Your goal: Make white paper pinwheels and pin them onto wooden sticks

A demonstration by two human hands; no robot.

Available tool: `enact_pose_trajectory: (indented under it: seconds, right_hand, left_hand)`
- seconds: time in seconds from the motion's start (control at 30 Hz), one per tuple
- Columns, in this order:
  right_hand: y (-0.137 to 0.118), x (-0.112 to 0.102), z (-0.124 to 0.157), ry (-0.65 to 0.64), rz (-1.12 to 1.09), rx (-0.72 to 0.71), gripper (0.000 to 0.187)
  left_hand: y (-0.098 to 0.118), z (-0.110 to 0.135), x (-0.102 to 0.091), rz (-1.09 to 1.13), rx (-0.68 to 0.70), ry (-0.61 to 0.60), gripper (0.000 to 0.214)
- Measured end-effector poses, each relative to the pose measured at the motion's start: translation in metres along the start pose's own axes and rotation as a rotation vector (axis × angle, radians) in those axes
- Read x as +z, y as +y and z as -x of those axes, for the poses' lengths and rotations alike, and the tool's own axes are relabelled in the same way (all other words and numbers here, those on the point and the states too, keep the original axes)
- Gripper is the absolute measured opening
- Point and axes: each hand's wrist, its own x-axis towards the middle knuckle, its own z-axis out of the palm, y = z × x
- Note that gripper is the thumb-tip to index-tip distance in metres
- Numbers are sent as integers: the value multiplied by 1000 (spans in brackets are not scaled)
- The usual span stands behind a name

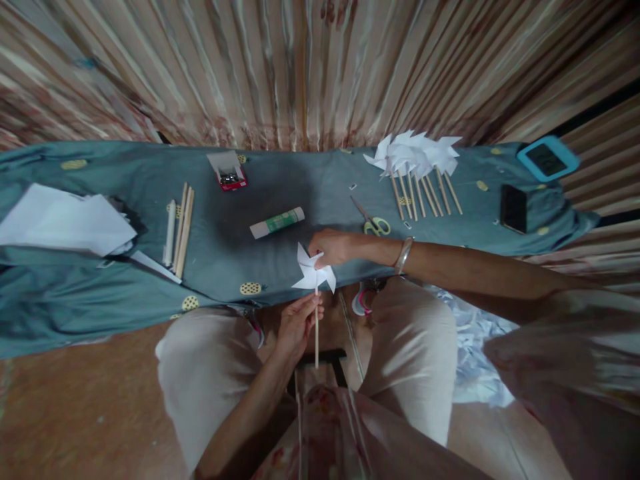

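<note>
A white paper pinwheel (314, 275) on a thin wooden stick is held upright over the near edge of the cloth-covered table. My left hand (296, 323) is closed round the stick (317, 343) just under the paper blades. Reaching in from the right, my right hand (333, 247) pinches one of the blades, its fingertips partly hidden by the paper. Beyond the hands lies a green and white glue stick (277, 223). Scissors with yellow-green handles (376, 227) rest close behind my right wrist.
Several finished pinwheels (415, 157) lie at the back right, near a black phone (513, 209) and a blue-framed device (549, 159). A small open red box (233, 180) holds metal bits. Left are wooden sticks (184, 233) and stacked white paper (65, 220). Crumpled paper (480, 347) lies beside my leg.
</note>
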Motion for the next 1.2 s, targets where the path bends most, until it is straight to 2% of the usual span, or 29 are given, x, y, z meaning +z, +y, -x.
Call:
enact_pose_trajectory:
  seconds: [0.1, 0.2, 0.4, 0.5, 0.6, 0.87, 1.03, 1.2]
  right_hand:
    - [0, 2, -2, 22, -28, 18, 15]
    - [1, 3, -3, 24, -27, 17, 11]
    - [4, -3, -3, -55, -21, 7, 1]
    - [6, -5, -2, -90, -37, 10, 5]
    - [10, -1, 1, -53, -107, 20, 6]
    - [21, 17, 15, 56, -527, 120, 23]
    - [23, 24, 22, 113, -908, 190, 23]
    - [19, 24, 27, 217, -1175, 234, 21]
  left_hand:
    - [0, 0, 0, -2, 0, 1, 41]
    - [-1, -1, 0, -2, 3, -3, 39]
    - [-2, 0, -2, 3, 5, -2, 39]
    - [0, 2, -1, -6, 3, 8, 34]
    - [2, 5, 1, -8, 15, 24, 34]
    - [9, 12, 8, -49, 40, 31, 30]
    - [18, 11, 11, -75, 38, 6, 33]
    - [29, 5, 17, -119, 95, -15, 41]
